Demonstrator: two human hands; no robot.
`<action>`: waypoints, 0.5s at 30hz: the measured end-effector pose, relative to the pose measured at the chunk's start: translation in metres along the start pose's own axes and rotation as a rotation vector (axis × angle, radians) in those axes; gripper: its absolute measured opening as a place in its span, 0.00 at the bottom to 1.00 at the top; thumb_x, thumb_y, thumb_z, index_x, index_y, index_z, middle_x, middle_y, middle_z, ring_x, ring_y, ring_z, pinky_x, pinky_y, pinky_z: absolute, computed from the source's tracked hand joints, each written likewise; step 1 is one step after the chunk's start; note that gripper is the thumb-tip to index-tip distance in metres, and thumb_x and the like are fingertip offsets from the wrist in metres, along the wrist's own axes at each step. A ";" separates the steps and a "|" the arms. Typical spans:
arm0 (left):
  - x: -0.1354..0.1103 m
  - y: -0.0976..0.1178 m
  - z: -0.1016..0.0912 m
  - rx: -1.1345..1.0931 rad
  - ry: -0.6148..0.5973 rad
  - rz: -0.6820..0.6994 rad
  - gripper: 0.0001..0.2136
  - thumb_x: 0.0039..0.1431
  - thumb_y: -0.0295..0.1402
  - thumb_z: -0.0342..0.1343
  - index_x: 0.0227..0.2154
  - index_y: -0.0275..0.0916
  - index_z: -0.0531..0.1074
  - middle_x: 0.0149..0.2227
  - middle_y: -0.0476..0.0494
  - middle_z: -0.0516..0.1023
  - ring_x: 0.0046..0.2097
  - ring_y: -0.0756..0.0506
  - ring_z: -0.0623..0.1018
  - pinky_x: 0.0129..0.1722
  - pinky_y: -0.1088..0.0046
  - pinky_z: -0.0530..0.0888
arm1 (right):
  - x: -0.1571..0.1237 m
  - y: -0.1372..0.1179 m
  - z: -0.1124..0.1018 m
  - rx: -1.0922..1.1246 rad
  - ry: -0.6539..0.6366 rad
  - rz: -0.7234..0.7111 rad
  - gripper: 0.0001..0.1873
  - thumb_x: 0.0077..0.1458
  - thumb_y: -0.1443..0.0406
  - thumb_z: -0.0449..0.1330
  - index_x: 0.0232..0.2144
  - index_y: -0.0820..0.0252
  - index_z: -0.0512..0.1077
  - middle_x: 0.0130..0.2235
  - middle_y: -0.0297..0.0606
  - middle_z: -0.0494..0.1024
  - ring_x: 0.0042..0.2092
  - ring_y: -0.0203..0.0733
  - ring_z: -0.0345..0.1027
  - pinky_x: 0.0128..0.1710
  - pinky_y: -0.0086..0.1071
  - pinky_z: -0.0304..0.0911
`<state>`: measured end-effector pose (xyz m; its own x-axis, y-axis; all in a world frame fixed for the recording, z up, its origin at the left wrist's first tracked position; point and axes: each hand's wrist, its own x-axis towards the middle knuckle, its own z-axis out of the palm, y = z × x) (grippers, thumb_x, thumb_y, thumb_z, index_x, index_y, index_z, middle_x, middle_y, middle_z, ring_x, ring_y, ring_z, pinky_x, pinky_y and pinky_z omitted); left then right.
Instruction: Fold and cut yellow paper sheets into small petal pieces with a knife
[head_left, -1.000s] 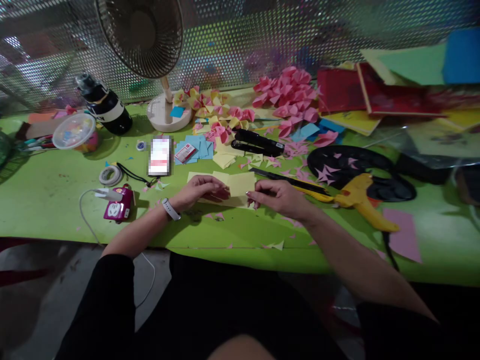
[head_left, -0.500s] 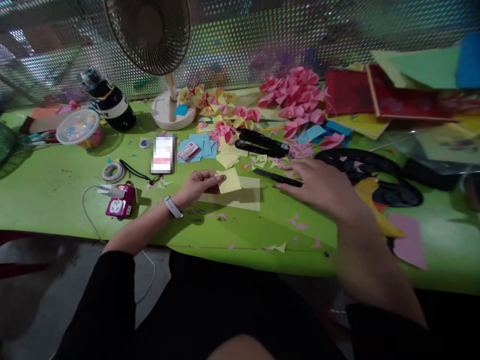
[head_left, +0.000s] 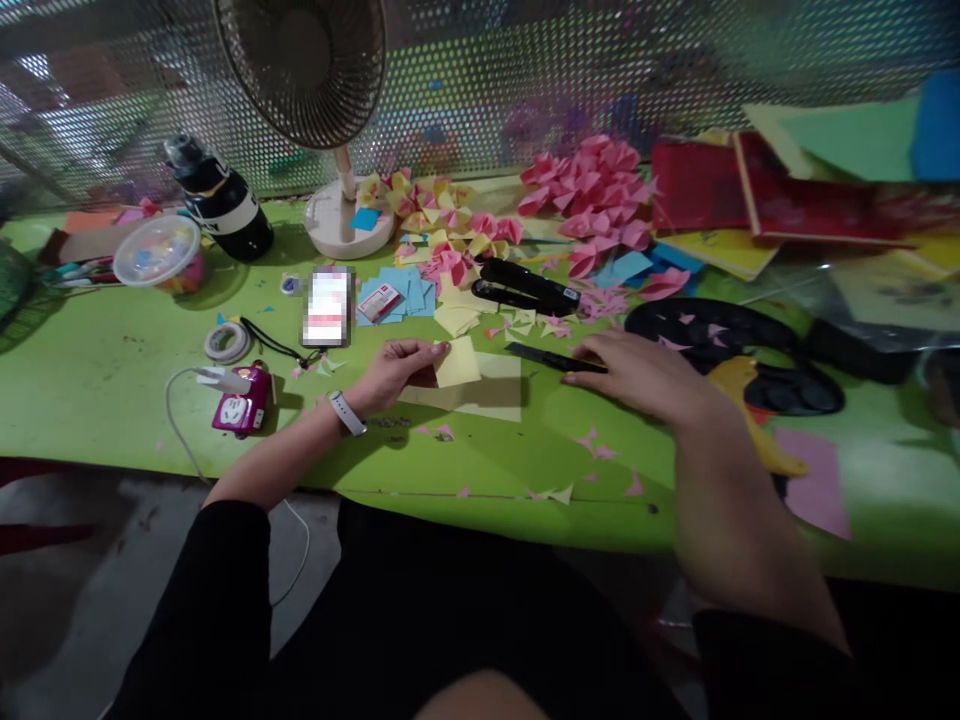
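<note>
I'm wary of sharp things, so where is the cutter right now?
Right of centre in the head view, the cutter lies just below the black stapler, its right end hidden by the right hand.

My left hand [head_left: 405, 374] pinches a small yellow square [head_left: 459, 366] above a larger pale sheet [head_left: 501, 392], which lies in from the surface's [head_left: 112, 385] near edge. My right hand [head_left: 637, 372] is over a black cutter [head_left: 544, 357], fingers on both sides of it. Toward the far edge, a fan [head_left: 304, 60] stands left of heaped pink paper shapes [head_left: 589, 185].
</note>
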<state>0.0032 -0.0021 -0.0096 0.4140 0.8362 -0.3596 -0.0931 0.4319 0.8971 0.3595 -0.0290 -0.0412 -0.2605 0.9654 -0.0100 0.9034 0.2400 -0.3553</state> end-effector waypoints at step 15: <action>0.002 0.001 -0.003 -0.037 0.010 0.055 0.17 0.48 0.43 0.73 0.27 0.34 0.76 0.27 0.48 0.79 0.27 0.54 0.77 0.32 0.75 0.77 | 0.001 -0.055 -0.026 0.212 0.111 -0.137 0.20 0.63 0.51 0.56 0.52 0.49 0.73 0.54 0.48 0.76 0.57 0.64 0.68 0.56 0.57 0.62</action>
<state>0.0016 0.0011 -0.0104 0.3985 0.8621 -0.3129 -0.1487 0.3974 0.9055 0.3189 -0.0388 0.0030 -0.3256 0.9335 0.1501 0.7677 0.3537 -0.5344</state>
